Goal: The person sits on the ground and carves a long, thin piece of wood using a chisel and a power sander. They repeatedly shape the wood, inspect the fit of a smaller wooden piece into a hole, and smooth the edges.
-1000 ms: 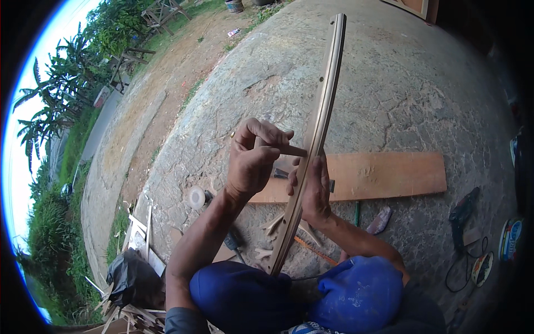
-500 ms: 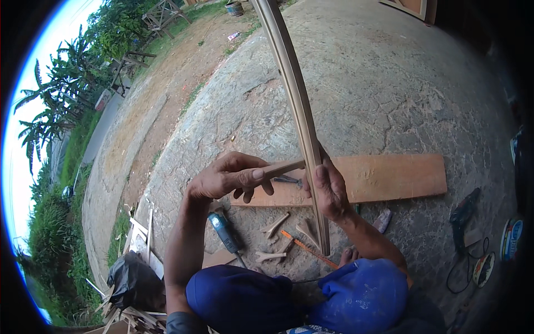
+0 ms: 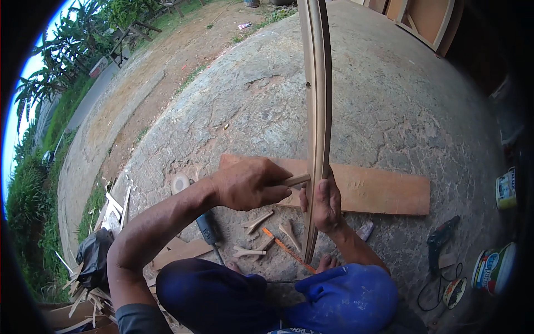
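Observation:
A long grooved wooden strip (image 3: 318,111) stands nearly upright in the view, running from the top edge down between my knees. My right hand (image 3: 327,206) grips it near its lower end, thumb along its face. Closed around a short wooden stick (image 3: 298,179) is my left hand (image 3: 247,185); the stick's free end meets the left side of the strip. Behind both hands a flat reddish-brown board (image 3: 384,190) lies on the concrete. Small forked wooden pieces (image 3: 250,253) and an orange strip with dark marks (image 3: 285,249) lie on the ground below my hands.
A blue-green power tool (image 3: 207,227) rests at left, near a pale disc (image 3: 180,182). Further left are a black plastic bag (image 3: 94,253) and wood scraps (image 3: 83,309). At right lie a corded drill (image 3: 443,236) and tubs (image 3: 495,268). A framed wooden panel (image 3: 428,22) stands at far right.
My left hand has turned over, its knuckles now upward, and its fingers have closed round the stick. The long strip's top has swung right, more upright. The whole view has shifted.

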`<move>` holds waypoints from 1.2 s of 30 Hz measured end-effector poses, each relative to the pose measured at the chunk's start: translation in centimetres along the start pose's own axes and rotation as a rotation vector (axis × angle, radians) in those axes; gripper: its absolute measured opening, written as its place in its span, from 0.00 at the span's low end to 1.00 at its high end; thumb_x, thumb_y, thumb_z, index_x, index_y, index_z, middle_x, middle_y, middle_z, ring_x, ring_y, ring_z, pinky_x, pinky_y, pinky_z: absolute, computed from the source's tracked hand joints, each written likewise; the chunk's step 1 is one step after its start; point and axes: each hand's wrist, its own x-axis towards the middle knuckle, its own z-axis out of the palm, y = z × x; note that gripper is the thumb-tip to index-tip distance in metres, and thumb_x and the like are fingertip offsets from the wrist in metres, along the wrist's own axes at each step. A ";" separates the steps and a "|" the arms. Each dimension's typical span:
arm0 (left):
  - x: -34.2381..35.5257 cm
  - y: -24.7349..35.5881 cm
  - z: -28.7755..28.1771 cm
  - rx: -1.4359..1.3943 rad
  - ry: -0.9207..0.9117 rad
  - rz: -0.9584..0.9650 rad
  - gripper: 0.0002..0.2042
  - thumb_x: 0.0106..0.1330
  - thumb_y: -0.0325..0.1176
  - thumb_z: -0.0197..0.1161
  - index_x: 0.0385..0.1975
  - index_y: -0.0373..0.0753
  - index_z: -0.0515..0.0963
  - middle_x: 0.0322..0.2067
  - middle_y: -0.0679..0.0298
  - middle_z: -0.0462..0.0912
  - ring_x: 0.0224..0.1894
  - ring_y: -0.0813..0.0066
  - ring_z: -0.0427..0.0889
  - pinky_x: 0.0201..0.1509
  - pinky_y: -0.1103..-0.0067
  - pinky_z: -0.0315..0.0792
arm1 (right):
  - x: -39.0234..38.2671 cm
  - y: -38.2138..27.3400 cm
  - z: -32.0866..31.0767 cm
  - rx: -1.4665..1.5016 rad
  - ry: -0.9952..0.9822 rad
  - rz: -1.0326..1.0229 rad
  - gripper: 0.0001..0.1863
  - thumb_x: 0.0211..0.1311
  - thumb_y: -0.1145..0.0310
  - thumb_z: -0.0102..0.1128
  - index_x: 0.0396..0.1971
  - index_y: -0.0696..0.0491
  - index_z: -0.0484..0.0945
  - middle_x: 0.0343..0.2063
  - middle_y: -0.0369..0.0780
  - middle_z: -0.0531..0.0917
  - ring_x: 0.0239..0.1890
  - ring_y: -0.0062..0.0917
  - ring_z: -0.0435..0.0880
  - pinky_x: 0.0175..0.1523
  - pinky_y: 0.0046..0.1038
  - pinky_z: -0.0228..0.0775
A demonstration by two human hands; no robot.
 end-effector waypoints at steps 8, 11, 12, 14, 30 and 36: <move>-0.3 0.0 2.5 0.459 0.210 0.143 0.09 0.67 0.32 0.64 0.40 0.37 0.75 0.24 0.57 0.79 0.29 0.54 0.84 0.32 0.61 0.76 | -0.2 -0.6 1.0 -0.001 0.068 -0.005 0.26 0.82 0.47 0.34 0.62 0.55 0.59 0.35 0.38 0.74 0.24 0.16 0.73 0.27 0.22 0.70; -0.7 0.3 2.7 0.517 0.227 0.137 0.09 0.70 0.39 0.59 0.38 0.40 0.73 0.26 0.59 0.83 0.28 0.55 0.86 0.30 0.60 0.75 | -0.4 -0.4 1.2 -0.052 0.104 -0.046 0.26 0.81 0.44 0.36 0.54 0.55 0.63 0.35 0.39 0.74 0.24 0.17 0.73 0.28 0.21 0.70; -0.8 0.3 2.8 0.516 0.239 0.162 0.09 0.71 0.38 0.59 0.39 0.40 0.72 0.25 0.59 0.82 0.28 0.56 0.86 0.29 0.61 0.75 | -0.5 -0.2 1.2 -0.067 0.113 -0.061 0.27 0.81 0.44 0.36 0.54 0.55 0.63 0.35 0.39 0.74 0.24 0.17 0.73 0.28 0.21 0.69; -0.8 0.2 2.8 0.513 0.267 0.218 0.09 0.71 0.38 0.59 0.40 0.40 0.72 0.24 0.60 0.81 0.26 0.57 0.85 0.29 0.62 0.74 | -0.6 0.4 0.9 -0.104 0.093 -0.150 0.29 0.80 0.42 0.36 0.55 0.56 0.63 0.35 0.39 0.74 0.26 0.18 0.74 0.30 0.21 0.69; -1.1 -1.2 0.8 0.610 0.702 0.080 0.25 0.67 0.44 0.72 0.60 0.38 0.78 0.43 0.57 0.88 0.44 0.73 0.86 0.49 0.74 0.78 | 3.0 -2.1 0.5 -0.013 0.362 -0.083 0.29 0.81 0.46 0.40 0.62 0.56 0.67 0.36 0.39 0.76 0.25 0.17 0.75 0.28 0.21 0.73; 0.7 -6.6 4.8 -0.987 0.719 0.242 0.19 0.73 0.37 0.65 0.58 0.33 0.77 0.54 0.57 0.83 0.60 0.68 0.79 0.66 0.67 0.71 | 4.8 -0.7 1.4 0.120 0.215 0.021 0.28 0.83 0.49 0.38 0.70 0.53 0.62 0.42 0.39 0.78 0.33 0.18 0.82 0.36 0.21 0.79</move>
